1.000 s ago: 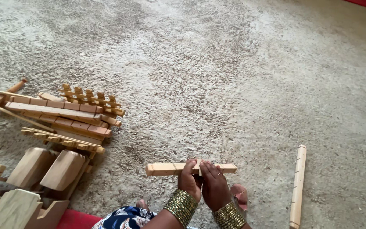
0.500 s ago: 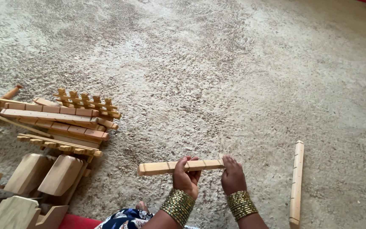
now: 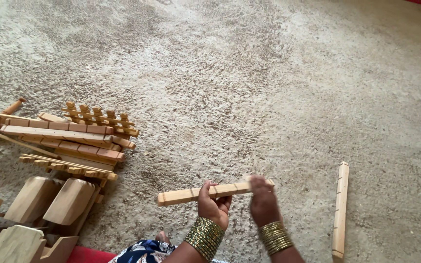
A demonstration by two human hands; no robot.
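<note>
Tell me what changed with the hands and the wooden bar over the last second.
The right hand slid from beside the left hand out toward the right end of the wooden bar. The left hand kept its grip near the middle. The bar, the wood pile and the loose stick on the carpet stayed put.

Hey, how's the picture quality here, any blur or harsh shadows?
Head view: soft, even daylight with no glare or hard shadows; the right hand is motion-blurred at the wooden bar, the left hand sharper; the carpet and wood pile look crisp.
</note>
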